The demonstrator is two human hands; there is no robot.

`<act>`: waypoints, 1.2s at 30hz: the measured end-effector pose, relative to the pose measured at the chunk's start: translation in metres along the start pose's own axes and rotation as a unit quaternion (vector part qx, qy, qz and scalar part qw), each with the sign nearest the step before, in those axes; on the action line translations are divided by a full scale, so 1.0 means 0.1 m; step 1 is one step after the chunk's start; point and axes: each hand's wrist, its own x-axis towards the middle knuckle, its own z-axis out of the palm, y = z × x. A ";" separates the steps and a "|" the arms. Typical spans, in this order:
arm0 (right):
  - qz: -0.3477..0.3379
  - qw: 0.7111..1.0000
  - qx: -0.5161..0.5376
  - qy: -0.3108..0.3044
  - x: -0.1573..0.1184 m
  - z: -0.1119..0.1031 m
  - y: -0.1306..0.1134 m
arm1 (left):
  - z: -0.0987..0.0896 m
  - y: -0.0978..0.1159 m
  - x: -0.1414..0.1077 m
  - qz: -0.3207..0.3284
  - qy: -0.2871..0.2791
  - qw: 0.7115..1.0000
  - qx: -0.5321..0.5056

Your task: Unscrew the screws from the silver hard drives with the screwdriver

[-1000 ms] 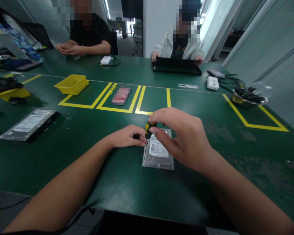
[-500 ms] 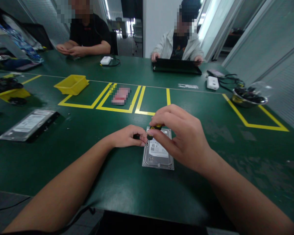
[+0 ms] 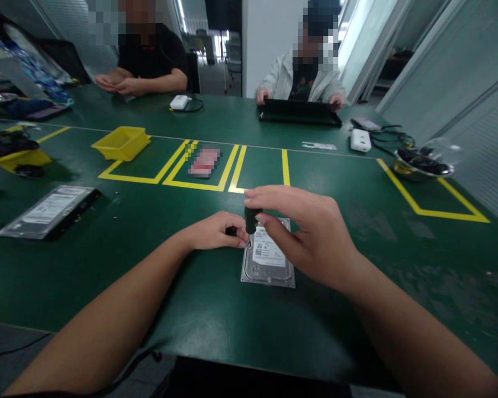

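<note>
A silver hard drive (image 3: 269, 268) with a white label lies flat on the green table before me. My left hand (image 3: 218, 229) is closed at the drive's left edge, fingertips pressed against it. Above the drive's upper left, my right hand (image 3: 307, 232) grips the short dark handle of a screwdriver (image 3: 252, 219), thumb on one side and fingers over its top. The handle stands about upright; its shaft and tip are hidden. Part of the drive's right side is covered by my right hand.
Another hard drive (image 3: 50, 213) lies at left, near a yellow bin (image 3: 20, 160) of dark parts. Further back are a yellow tray (image 3: 122, 145), a pink object (image 3: 205, 162) and a metal bowl (image 3: 423, 174) of black parts. Two people sit across, one holding a black panel (image 3: 301, 113).
My right hand has turned about the screwdriver, its fingers now straighter and reaching further left over the handle, which looks more upright. My left hand and the hard drive have stayed in place.
</note>
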 end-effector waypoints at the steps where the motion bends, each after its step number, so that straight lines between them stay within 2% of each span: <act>1: -0.002 1.000 0.004 -0.006 0.00 0.00 0.00 | 0.00 0.00 0.00 -0.002 0.001 1.000 0.001; 5: -0.017 1.000 0.005 -0.025 0.01 -0.02 0.00 | 0.01 0.01 -0.01 -0.014 0.012 1.000 0.010; 12: -0.028 0.999 -0.008 -0.017 0.01 -0.01 0.04 | 0.01 0.03 -0.01 -0.002 0.024 0.999 0.028; 20: -0.022 0.999 -0.032 0.002 0.01 0.03 0.05 | 0.01 0.03 -0.01 0.003 0.022 0.999 0.032; 30: -0.001 1.000 -0.013 0.025 0.01 0.07 0.05 | -0.01 0.11 0.00 0.006 0.017 1.000 0.000; 36: -0.001 1.000 0.006 0.012 0.01 0.09 0.06 | -0.01 0.12 0.00 0.005 0.019 1.000 -0.001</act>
